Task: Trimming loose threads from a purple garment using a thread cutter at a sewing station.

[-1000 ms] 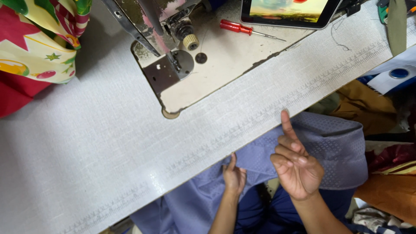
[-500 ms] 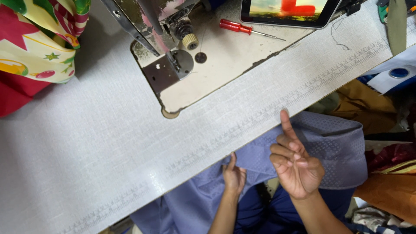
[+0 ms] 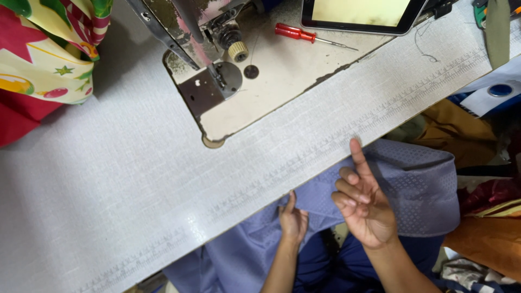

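Our sewing machine (image 3: 211, 65) stands on the table (image 3: 108, 179); screwdriver (image 3: 304, 36) and tablet (image 3: 361, 13) lie to its right.

Lighting: bright, even, from overhead. Shadows: soft, short, beneath the sewing machine (image 3: 201, 49) head and under the table (image 3: 108, 179) edge. Glare: tablet (image 3: 361, 13) screen washed out pale yellow. Focus: sharp centrally; slight softness and stretching toward the corners. Motion blur: none evident.

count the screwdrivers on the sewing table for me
1. The red-handled screwdriver lies at the top of the sewing table, between the sewing machine and the tablet. Others may lie hidden beyond the frame.
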